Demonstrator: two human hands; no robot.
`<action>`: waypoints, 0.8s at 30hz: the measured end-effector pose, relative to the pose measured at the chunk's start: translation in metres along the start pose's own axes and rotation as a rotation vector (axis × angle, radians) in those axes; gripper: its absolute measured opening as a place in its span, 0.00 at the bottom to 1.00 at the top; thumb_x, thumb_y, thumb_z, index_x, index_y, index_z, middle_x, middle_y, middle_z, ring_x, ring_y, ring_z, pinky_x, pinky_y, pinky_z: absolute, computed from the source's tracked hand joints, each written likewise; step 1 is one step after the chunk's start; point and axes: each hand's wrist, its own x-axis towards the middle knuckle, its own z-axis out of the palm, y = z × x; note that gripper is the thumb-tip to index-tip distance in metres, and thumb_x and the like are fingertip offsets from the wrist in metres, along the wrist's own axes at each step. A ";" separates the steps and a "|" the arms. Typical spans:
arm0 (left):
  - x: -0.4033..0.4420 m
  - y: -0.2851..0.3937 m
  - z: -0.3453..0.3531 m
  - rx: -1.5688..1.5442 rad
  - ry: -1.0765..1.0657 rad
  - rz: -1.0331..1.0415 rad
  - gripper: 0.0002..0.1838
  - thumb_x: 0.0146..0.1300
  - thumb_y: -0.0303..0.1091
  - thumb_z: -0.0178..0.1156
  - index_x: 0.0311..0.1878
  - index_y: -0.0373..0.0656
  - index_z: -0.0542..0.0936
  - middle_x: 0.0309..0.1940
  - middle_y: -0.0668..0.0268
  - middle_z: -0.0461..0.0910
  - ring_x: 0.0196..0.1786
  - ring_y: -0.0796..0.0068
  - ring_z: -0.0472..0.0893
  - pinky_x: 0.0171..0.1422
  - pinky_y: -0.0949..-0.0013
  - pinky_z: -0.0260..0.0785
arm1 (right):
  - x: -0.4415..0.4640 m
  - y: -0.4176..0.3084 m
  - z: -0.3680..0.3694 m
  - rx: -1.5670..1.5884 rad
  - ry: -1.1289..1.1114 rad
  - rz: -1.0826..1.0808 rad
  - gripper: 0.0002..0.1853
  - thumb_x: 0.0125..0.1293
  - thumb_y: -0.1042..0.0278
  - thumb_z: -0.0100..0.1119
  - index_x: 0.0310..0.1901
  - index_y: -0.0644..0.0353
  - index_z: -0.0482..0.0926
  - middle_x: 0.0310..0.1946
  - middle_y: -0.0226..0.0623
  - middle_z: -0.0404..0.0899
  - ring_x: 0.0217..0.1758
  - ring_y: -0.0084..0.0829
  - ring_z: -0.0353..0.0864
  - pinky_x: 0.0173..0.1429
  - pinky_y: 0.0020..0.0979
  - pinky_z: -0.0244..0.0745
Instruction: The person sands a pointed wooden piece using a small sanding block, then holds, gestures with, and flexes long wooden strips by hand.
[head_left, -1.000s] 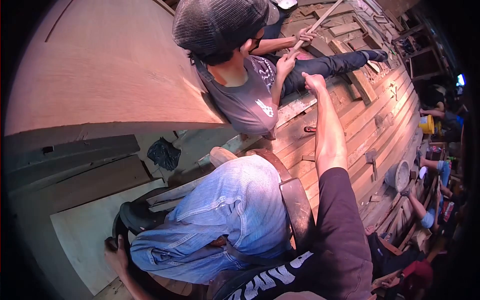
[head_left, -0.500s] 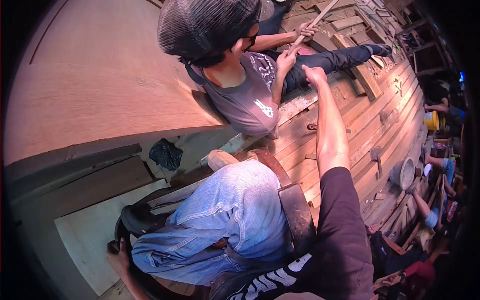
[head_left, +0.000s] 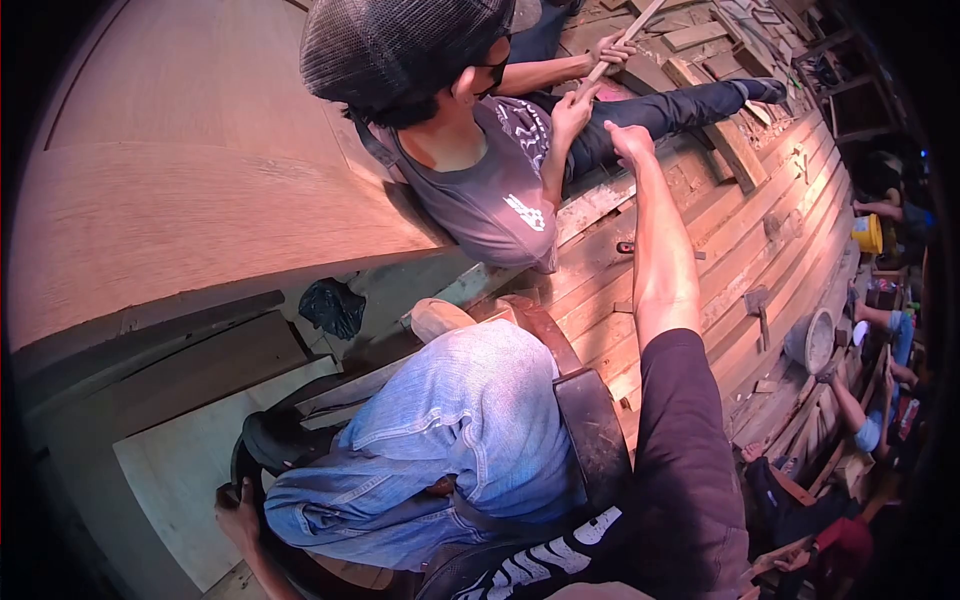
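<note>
My right arm reaches forward over the planks, and my right hand (head_left: 630,146) is in the air near the co-worker's leg. Its fingers look curled, with one digit jutting out, and nothing shows in them. At the lower left, my left hand (head_left: 237,512) is closed over a black curved rim (head_left: 245,465) beside my bent leg in blue jeans (head_left: 470,400). Just ahead sits a co-worker in a cap (head_left: 405,50) and a grey top, both hands on a thin wooden strip (head_left: 610,62).
Long wooden planks (head_left: 720,260) run across the middle, with a hammer-like tool (head_left: 759,312) on them. A large wooden panel (head_left: 220,210) stands at left, near a black plastic bag (head_left: 333,307). At right are a grey bucket (head_left: 812,340), a yellow bucket (head_left: 868,233) and other people.
The view has shifted slightly. My right hand stays extended with little movement, and my left hand keeps its place on the black rim. The co-worker still holds the strip.
</note>
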 end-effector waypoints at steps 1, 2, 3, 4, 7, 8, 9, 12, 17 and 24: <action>0.000 0.000 -0.001 -0.016 -0.025 -0.009 0.26 0.59 0.51 0.69 0.46 0.33 0.82 0.36 0.49 0.84 0.42 0.53 0.84 0.48 0.56 0.73 | 0.000 0.000 0.000 -0.005 -0.004 -0.003 0.31 0.62 0.43 0.65 0.53 0.67 0.83 0.51 0.48 0.84 0.48 0.39 0.86 0.42 0.34 0.84; 0.000 0.001 -0.002 -0.014 -0.023 -0.009 0.26 0.59 0.51 0.69 0.46 0.33 0.82 0.36 0.49 0.84 0.42 0.53 0.84 0.48 0.56 0.73 | 0.000 0.000 0.001 -0.009 -0.007 -0.006 0.31 0.62 0.43 0.65 0.53 0.67 0.83 0.51 0.48 0.84 0.48 0.39 0.86 0.41 0.34 0.84; 0.000 0.002 -0.002 -0.003 -0.017 -0.007 0.26 0.59 0.51 0.69 0.46 0.33 0.82 0.36 0.49 0.84 0.41 0.53 0.84 0.48 0.56 0.73 | 0.000 -0.001 0.002 -0.008 -0.008 -0.006 0.31 0.62 0.43 0.65 0.53 0.67 0.83 0.51 0.48 0.84 0.48 0.39 0.86 0.41 0.34 0.84; 0.000 0.002 -0.001 0.007 -0.012 -0.006 0.26 0.59 0.51 0.69 0.46 0.33 0.82 0.36 0.49 0.84 0.41 0.53 0.84 0.48 0.56 0.73 | 0.002 0.000 0.004 -0.012 -0.007 0.005 0.29 0.64 0.44 0.65 0.52 0.64 0.83 0.48 0.42 0.84 0.45 0.35 0.85 0.42 0.35 0.82; 0.003 -0.002 0.001 0.014 -0.007 -0.003 0.27 0.58 0.52 0.69 0.45 0.32 0.82 0.36 0.50 0.84 0.41 0.54 0.83 0.48 0.57 0.73 | -0.002 0.005 0.011 0.015 -0.013 0.000 0.26 0.65 0.44 0.65 0.51 0.62 0.84 0.43 0.37 0.85 0.41 0.30 0.84 0.42 0.35 0.80; 0.003 0.001 0.000 0.015 -0.007 -0.006 0.27 0.58 0.52 0.69 0.45 0.32 0.82 0.36 0.50 0.84 0.41 0.54 0.83 0.48 0.57 0.73 | -0.003 0.011 0.014 0.047 -0.020 -0.013 0.26 0.64 0.45 0.65 0.50 0.62 0.84 0.40 0.37 0.85 0.40 0.30 0.84 0.42 0.34 0.80; 0.004 0.005 -0.001 0.005 -0.009 -0.023 0.28 0.58 0.52 0.69 0.46 0.33 0.82 0.36 0.49 0.84 0.40 0.54 0.83 0.48 0.56 0.73 | -0.005 0.024 0.022 0.060 0.038 -0.118 0.25 0.63 0.45 0.66 0.47 0.61 0.85 0.41 0.43 0.86 0.43 0.35 0.85 0.46 0.38 0.80; 0.014 0.011 0.002 -0.052 -0.010 -0.070 0.29 0.58 0.56 0.68 0.47 0.34 0.84 0.34 0.48 0.83 0.39 0.56 0.83 0.48 0.58 0.73 | -0.021 0.095 0.076 0.199 0.299 -0.427 0.24 0.63 0.44 0.66 0.39 0.62 0.84 0.31 0.39 0.86 0.36 0.32 0.85 0.45 0.37 0.79; 0.032 0.035 0.002 0.030 -0.016 -0.052 0.31 0.59 0.62 0.65 0.44 0.39 0.86 0.33 0.47 0.84 0.38 0.53 0.83 0.47 0.56 0.73 | -0.148 0.263 0.139 -0.508 -0.094 -0.319 0.20 0.67 0.54 0.54 0.42 0.67 0.80 0.39 0.60 0.83 0.47 0.55 0.84 0.52 0.52 0.78; 0.041 0.027 0.019 0.320 0.088 -0.012 0.34 0.55 0.69 0.64 0.43 0.43 0.86 0.40 0.44 0.85 0.47 0.43 0.84 0.50 0.48 0.75 | -0.265 0.312 0.125 -0.816 -0.855 -0.289 0.21 0.66 0.60 0.51 0.54 0.65 0.80 0.52 0.57 0.81 0.59 0.50 0.80 0.62 0.46 0.76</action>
